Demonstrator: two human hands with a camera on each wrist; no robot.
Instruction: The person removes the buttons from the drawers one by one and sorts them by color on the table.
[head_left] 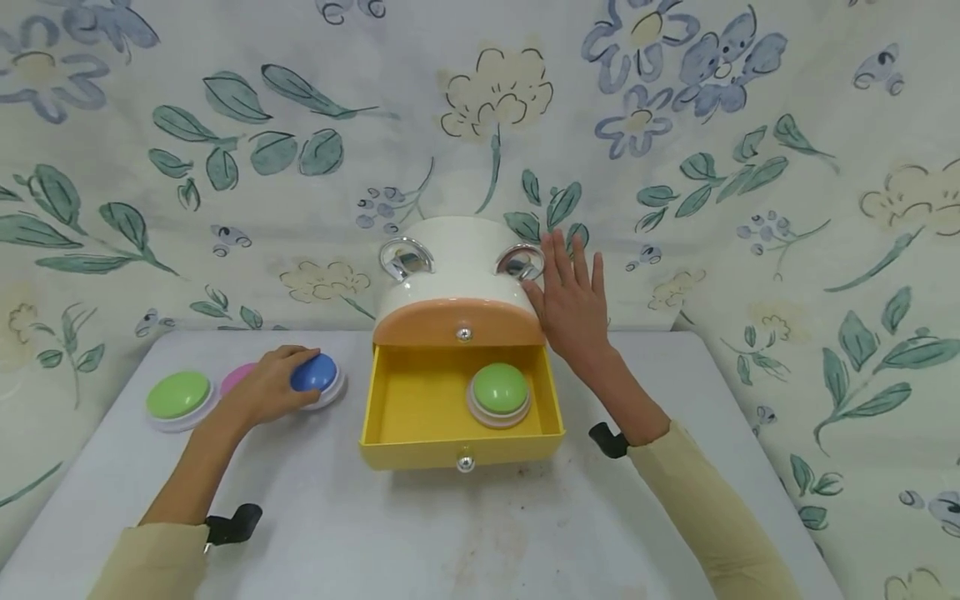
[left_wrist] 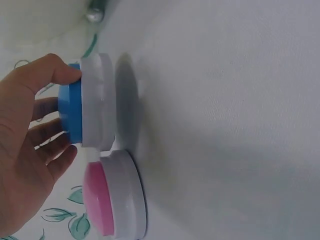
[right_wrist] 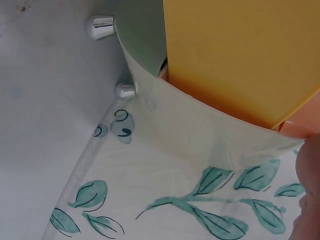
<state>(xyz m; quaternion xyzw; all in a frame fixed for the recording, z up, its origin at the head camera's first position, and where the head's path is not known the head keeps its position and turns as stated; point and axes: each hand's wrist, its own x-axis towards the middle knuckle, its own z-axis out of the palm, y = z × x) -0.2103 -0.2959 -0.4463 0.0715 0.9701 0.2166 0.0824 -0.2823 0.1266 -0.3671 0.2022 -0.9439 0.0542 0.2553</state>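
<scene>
My left hand (head_left: 288, 379) grips a blue dome button (head_left: 318, 372) on its white base, on the table left of the cabinet. In the left wrist view the fingers (left_wrist: 47, 107) curl round the blue button (left_wrist: 70, 117), thumb on top. A pink button (left_wrist: 102, 202) lies right beside it, half hidden behind my hand in the head view. A white cabinet (head_left: 450, 258) has its yellow lower drawer (head_left: 408, 392) pulled out, with a green button (head_left: 500, 390) inside. My right hand (head_left: 573, 287) presses flat, fingers straight, against the cabinet's right side.
Another green button (head_left: 178, 394) sits at the far left of the grey table (head_left: 450, 533). The orange upper drawer (head_left: 457, 323) is closed. A floral cloth (head_left: 225, 167) hangs behind and around the table. In the right wrist view, chrome knobs (right_wrist: 100, 26) show beside the yellow drawer (right_wrist: 240, 55).
</scene>
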